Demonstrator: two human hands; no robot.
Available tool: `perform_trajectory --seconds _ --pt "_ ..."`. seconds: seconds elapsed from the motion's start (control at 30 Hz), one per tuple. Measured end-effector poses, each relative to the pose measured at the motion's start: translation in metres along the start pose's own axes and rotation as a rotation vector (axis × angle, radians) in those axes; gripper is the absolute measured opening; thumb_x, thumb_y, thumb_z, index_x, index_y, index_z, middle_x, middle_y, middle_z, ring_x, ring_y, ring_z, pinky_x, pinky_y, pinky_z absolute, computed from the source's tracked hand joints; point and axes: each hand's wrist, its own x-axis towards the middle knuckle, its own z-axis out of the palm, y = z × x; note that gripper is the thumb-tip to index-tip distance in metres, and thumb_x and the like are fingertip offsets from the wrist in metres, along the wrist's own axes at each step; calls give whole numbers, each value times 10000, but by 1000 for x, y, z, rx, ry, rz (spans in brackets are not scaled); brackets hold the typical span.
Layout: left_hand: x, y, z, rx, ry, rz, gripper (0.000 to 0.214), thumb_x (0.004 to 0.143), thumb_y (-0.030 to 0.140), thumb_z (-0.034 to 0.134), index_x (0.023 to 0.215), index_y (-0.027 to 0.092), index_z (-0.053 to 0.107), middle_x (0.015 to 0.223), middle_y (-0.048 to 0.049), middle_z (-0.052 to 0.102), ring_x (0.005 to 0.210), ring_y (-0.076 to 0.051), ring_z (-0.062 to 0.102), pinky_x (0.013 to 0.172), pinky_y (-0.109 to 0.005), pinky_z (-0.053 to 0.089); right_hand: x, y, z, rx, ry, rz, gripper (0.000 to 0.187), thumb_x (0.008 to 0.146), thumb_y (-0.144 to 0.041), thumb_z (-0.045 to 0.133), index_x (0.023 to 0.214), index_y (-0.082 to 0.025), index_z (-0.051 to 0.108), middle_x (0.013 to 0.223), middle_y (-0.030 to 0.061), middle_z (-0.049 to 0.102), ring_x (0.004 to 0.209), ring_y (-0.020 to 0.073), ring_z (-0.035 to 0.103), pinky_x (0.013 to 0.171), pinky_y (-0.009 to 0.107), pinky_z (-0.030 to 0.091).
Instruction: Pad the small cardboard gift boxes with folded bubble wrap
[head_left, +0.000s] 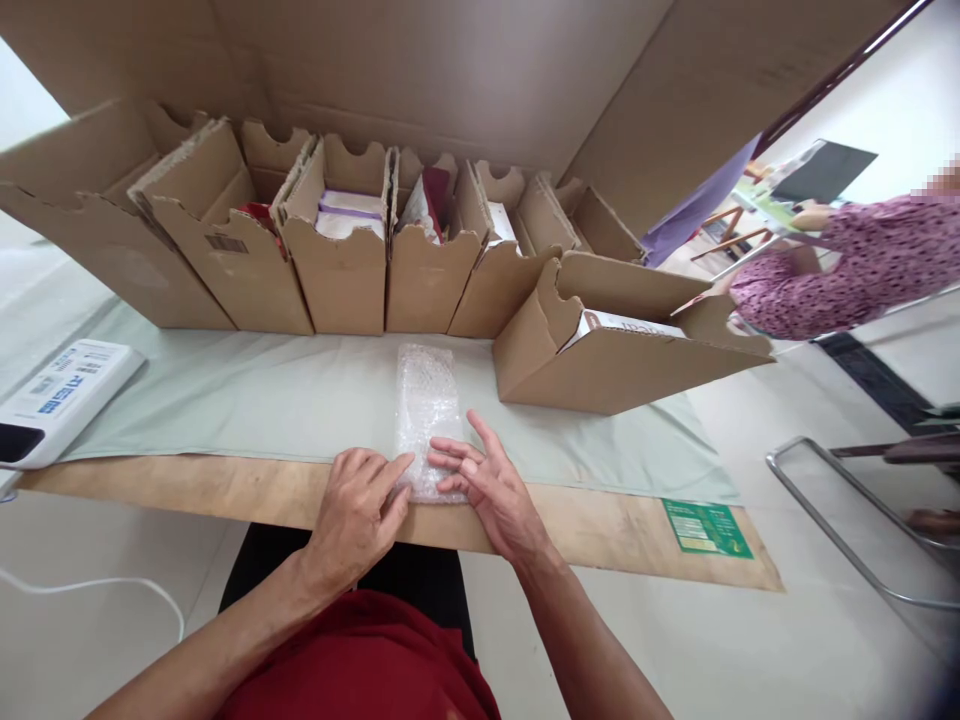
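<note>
At the tabletop (225, 485) edge, our left hand (360, 510) half-curls beside the bubble wrap (426, 395), perhaps steadying it; grip unclear. Our right hand (499, 500) spreads open, holding nothing.

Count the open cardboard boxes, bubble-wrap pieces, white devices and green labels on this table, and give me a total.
Open cardboard boxes: 7 (six in a row, one angled in front)
Bubble-wrap pieces: 1
White devices: 1
Green labels: 1
Total: 10

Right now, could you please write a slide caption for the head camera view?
Left fingers and right fingers at a piece of bubble wrap, before a row of cardboard boxes.
</note>
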Motion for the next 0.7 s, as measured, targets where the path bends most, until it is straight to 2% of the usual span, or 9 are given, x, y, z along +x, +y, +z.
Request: perform_trajectory --seconds 0.1,0.2,0.3,0.4,0.47,0.53,0.6,0.7 --pt "1 -1 -3 99 -27 9 233 946 208 550 1137 209 685 835 -66 642 837 -251 549 772 -414 463 -14 -1 -4 -400 19 -226 622 969 -326 581 1552 -301 366 1373 123 641 1246 269 621 962 463 563" --pt "2 -2 -4 120 -48 14 211 943 220 554 1094 211 702 876 -79 625 843 -250 546 762 -411 476 -25 3 -9 -950 -70 -455 505 912 -210 623 1407 -281 561 1451 114 592 1369 321 516 1085 551 463" --pt "1 1 -5 127 -15 32 245 925 288 613 1119 167 700 1062 -152 627 956 -294 565 823 -464 505 -27 9 -10 -1252 -92 -584 359 936 -132 577 1269 -239 654 1408 131 631 1343 344 539 1019 547 487" --pt "-1 6 -10 107 15 114 361 860 304 698 1167 116 678 1306 -239 578 1174 -385 533 987 -577 465 -21 6 -9 -1277 -62 -643 308 988 -85 480 1172 -222 687 1230 116 729 1171 296 653 918 479 523" --pt "-2 9 -15 61 21 161 271 855 218 682 1116 142 686 1344 -216 597 1250 -385 522 1058 -597 418 -16 0 -8 -1212 -92 -635 273 1018 -123 468 1136 -225 693 1082 86 769 1006 251 701 859 429 538" --pt "-1 8 -19 -24 26 153 154 879 139 618 1010 178 690 1198 -149 698 1191 -328 593 1048 -552 433 -12 -9 -6 -1138 -134 -585 249 1042 -183 466 1116 -232 698 1000 57 778 902 219 713 827 387 548" --pt "1 5 -20 -111 20 82 130 903 136 574 946 187 685 963 -87 746 1001 -264 670 951 -478 494 -8 -15 -4 -1079 -138 -532 245 1050 -228 465 1113 -239 701 993 44 779 876 204 721 819 357 559" --pt "7 -2 -16 -163 4 -105 162 916 221 576 1008 173 701 854 -62 742 811 -229 676 785 -401 539 -7 -18 -2 -1085 48 -596 220 1037 -273 504 1156 -227 683 1070 76 757 961 230 713 852 375 557"
